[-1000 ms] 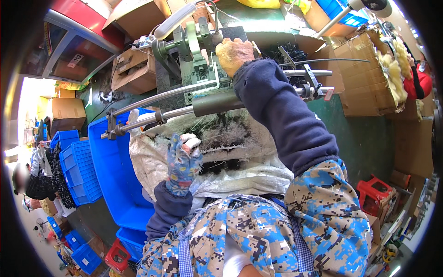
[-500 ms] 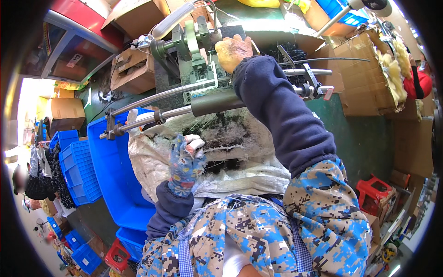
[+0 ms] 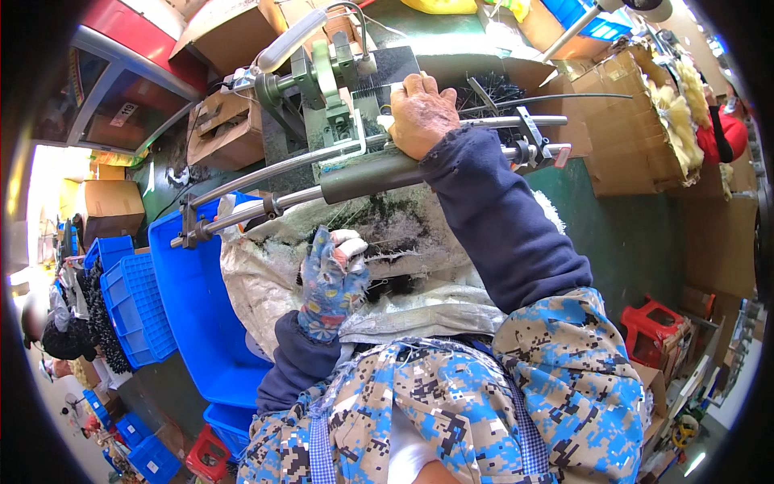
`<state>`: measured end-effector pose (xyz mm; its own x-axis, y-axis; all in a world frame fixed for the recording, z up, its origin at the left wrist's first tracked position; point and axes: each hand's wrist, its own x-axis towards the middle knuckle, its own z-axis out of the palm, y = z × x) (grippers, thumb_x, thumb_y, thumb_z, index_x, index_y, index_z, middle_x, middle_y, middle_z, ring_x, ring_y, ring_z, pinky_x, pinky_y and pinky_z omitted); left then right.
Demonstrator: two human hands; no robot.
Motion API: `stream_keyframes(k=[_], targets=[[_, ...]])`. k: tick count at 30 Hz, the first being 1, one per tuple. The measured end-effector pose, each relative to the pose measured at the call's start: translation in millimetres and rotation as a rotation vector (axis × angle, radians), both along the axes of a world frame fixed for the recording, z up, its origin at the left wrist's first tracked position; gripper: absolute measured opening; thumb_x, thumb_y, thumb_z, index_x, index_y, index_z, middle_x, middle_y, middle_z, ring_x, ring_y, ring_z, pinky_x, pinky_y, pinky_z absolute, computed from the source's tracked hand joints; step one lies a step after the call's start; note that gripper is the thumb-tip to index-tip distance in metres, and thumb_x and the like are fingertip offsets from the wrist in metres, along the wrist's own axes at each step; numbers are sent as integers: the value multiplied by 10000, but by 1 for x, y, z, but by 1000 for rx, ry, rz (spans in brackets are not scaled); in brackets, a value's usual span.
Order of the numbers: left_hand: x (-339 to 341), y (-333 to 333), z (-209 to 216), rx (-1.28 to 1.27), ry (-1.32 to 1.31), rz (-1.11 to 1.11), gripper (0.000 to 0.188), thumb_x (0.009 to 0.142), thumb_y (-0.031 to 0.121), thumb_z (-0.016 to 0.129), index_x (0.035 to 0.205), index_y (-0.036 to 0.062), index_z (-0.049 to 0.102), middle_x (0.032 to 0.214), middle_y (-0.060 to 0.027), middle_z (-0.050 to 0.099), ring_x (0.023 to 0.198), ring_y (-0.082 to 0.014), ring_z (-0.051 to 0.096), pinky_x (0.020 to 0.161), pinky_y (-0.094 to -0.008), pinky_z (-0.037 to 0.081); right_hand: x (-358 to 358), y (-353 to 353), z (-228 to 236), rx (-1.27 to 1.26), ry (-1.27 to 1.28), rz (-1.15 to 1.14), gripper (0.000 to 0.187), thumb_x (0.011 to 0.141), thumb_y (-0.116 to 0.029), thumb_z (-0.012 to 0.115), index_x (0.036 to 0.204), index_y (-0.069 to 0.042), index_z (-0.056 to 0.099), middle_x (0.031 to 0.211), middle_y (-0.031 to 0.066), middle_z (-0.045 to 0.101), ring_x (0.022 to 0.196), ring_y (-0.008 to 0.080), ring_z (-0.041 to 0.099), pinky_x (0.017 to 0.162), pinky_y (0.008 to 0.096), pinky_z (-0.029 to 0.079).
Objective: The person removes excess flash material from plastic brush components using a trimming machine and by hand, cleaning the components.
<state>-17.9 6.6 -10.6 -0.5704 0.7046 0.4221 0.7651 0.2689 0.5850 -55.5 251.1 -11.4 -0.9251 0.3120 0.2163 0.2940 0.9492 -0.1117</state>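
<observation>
My left hand [image 3: 332, 278] wears a blue patterned glove with white wrapping on some fingertips. Its fingers are pinched together above the white sack cloth [image 3: 266, 262] on my lap; thin pale strands show beside them, but what they grip is unclear. My bare right hand [image 3: 421, 117] is closed, knuckles up, at the work plate of a green-grey bench machine [image 3: 324, 77]. Its own fingers hide what it holds. Below that hand runs a dark cylindrical roller [image 3: 375, 176] on a steel rod. Dark bristles [image 3: 492, 93] lie to the right of the plate.
A large blue bin [image 3: 189, 310] stands at my left, with a blue crate [image 3: 137, 306] beyond it. Steel rails [image 3: 250, 173] cross in front of me. An open cardboard box [image 3: 625, 133] with pale bristle bundles is at the right. A red stool [image 3: 651, 332] stands lower right.
My right hand has come down the plate toward me and the roller, its wrist now nearer the rails. My left hand stays over the cloth, still pinched, shifted slightly.
</observation>
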Motion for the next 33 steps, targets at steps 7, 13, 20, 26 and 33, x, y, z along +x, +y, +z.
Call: stream_keyframes(k=[7,13,20,26,33], targets=[[5,-18,-3,17,-198,79,252,648,-30,593,886,52,577,940,-117,561,873,-263,544,764,-322,431,3,-5,9,-109,34,-29,386,682,-198,613,1016,-32,515,1035,105,463,1027,262,448,753,460,383],[8,-10,-4,39,-214,-13,283,694,-50,555,956,56,576,966,-102,535,846,-220,524,706,-305,430,2,-5,11,-115,-14,-26,411,700,-206,604,1054,-32,488,1048,117,488,1041,271,455,767,471,373],[6,-10,-2,-22,-30,-41,236,711,-34,550,934,38,581,976,-84,522,823,-191,516,677,-265,427,-8,-15,10,-140,-93,-22,396,728,-230,579,1057,-30,487,1053,120,517,1068,281,454,768,484,365],[11,-13,-2,-15,-265,48,267,661,32,592,926,64,593,936,-117,553,851,-286,531,772,-361,427,-22,-38,8,-143,-85,26,408,742,-234,553,1073,-11,468,1014,146,523,988,282,479,732,499,364],[7,-14,1,-6,7,8,254,671,39,587,924,62,581,909,-109,565,794,-285,547,800,-367,421,-24,-48,4,-80,-11,51,263,752,-140,465,966,-6,538,917,119,522,920,257,479,681,454,329]])
